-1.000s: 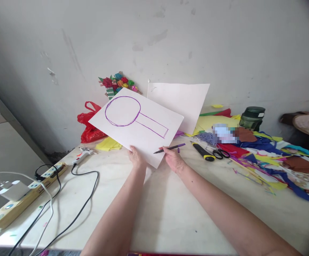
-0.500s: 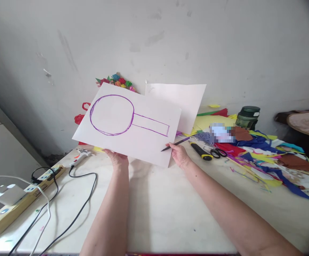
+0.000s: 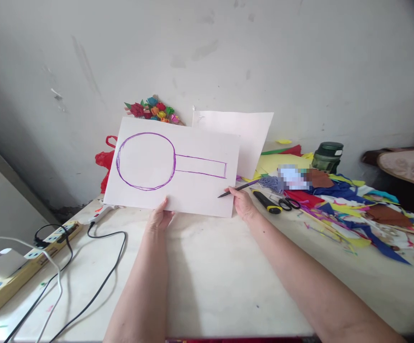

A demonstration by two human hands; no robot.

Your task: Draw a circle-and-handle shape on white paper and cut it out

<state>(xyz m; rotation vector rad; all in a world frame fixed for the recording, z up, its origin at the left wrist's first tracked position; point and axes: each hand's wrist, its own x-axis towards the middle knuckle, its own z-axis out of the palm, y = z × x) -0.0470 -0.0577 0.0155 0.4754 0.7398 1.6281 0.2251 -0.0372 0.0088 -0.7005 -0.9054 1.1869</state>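
1. The left hand (image 3: 160,216) has its fingers (image 3: 164,205) pinched on the bottom edge of the white sheet (image 3: 192,186). The right hand (image 3: 241,202) has its fingers closed on a purple pen (image 3: 238,188) beside the sheet's lower right corner.
2. The sheet, upright above the counter (image 3: 210,276), shows a purple circle-and-bar outline.
3. A light pinch, with the pen tip off the paper, should avoid creases and marks.
4. Red bag (image 3: 103,159) and lidded green jar (image 3: 327,156): contents hidden.

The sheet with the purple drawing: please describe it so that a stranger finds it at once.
Start at the pale table against the wall. Above its middle, the left hand holds up a white sheet, the right hand, gripping a pen, at its corner. Unlike the blank sheet leaning behind it, it bears a purple circle with a long bar.
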